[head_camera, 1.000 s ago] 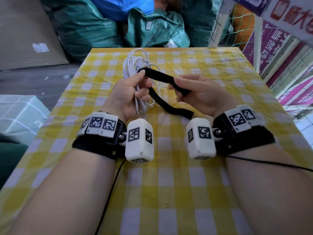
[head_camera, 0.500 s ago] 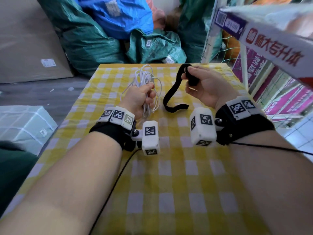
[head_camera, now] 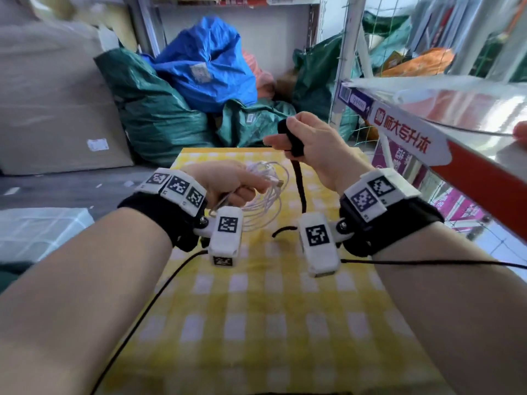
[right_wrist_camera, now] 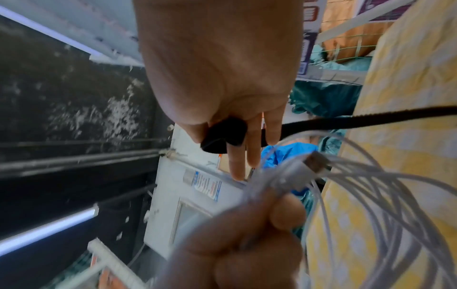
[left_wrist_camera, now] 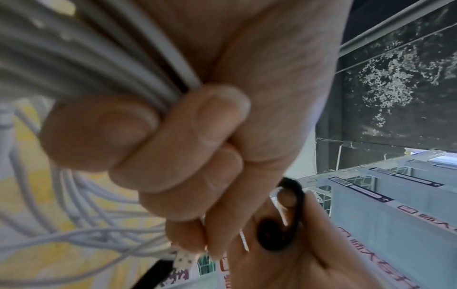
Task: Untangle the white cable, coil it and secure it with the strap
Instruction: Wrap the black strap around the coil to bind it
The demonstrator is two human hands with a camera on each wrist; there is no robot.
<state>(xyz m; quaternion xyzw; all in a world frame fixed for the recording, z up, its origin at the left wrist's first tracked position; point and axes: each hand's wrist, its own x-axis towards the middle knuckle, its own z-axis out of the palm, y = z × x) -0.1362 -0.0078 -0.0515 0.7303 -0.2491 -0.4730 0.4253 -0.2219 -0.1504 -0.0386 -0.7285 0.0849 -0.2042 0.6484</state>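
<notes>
My left hand (head_camera: 238, 186) grips the coiled white cable (head_camera: 268, 195) just above the table, its loops hanging to the right of the fist. In the left wrist view the fingers (left_wrist_camera: 173, 136) curl tightly round the bundled cable strands (left_wrist_camera: 74, 64). My right hand (head_camera: 288, 142) is raised higher and pinches the top of the black strap (head_camera: 298, 178), which hangs straight down, its tail curling on the cloth. In the right wrist view the strap (right_wrist_camera: 371, 119) runs off to the right, and the cable's connector (right_wrist_camera: 315, 162) sticks out above the left fist.
A yellow-and-white checked table (head_camera: 256, 323) lies below both hands. Green bags (head_camera: 159, 118) and a blue bag (head_camera: 205, 64) are piled behind its far edge. A shelf with a red-and-white sign (head_camera: 422, 138) juts in close at the right. Cardboard (head_camera: 57, 109) leans at left.
Both hands have lifted off the table. The right hand has pulled the strap free of the cable bundle and raised it, so it now hangs down. The head view has tilted upward.
</notes>
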